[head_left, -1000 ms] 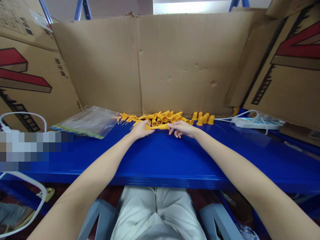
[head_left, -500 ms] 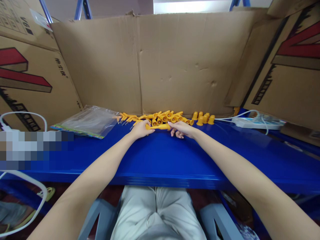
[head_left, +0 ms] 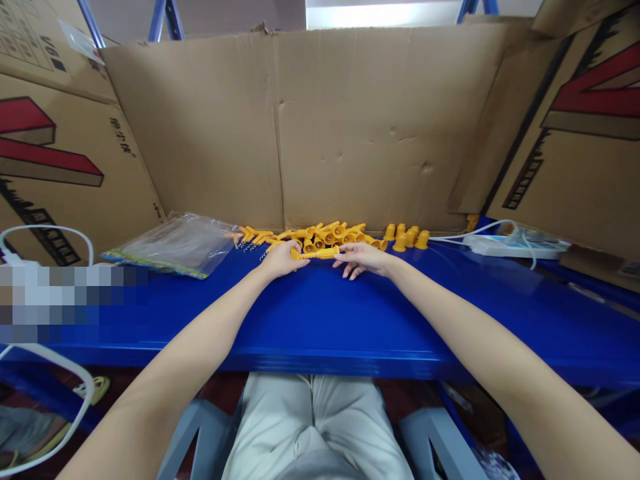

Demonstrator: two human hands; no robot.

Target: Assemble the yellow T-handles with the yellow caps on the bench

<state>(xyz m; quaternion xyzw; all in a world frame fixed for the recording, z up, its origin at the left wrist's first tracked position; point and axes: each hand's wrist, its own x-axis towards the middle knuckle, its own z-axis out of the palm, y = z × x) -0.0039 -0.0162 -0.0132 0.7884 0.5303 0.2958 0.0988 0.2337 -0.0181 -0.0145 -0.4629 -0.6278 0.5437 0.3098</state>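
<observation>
A long yellow plastic piece (head_left: 316, 253) lies crosswise between my two hands on the blue table (head_left: 320, 320). My left hand (head_left: 281, 259) is closed on its left end. My right hand (head_left: 363, 259) pinches the right end with thumb and forefinger while its other fingers spread over the table. Just behind them lies a heap of several yellow plastic parts (head_left: 325, 235), some with small metal chains. A few yellow cup-shaped caps (head_left: 406, 238) stand upright to the right of the heap.
Cardboard sheets (head_left: 350, 127) wall in the back and sides. A clear plastic bag (head_left: 175, 243) lies at the left. A white power strip (head_left: 510, 247) with cords sits at the right. A white cable (head_left: 50, 230) loops at the far left.
The fingers of my right hand have spread out a little over the table. The left hand and the yellow piece have stayed where they were.
</observation>
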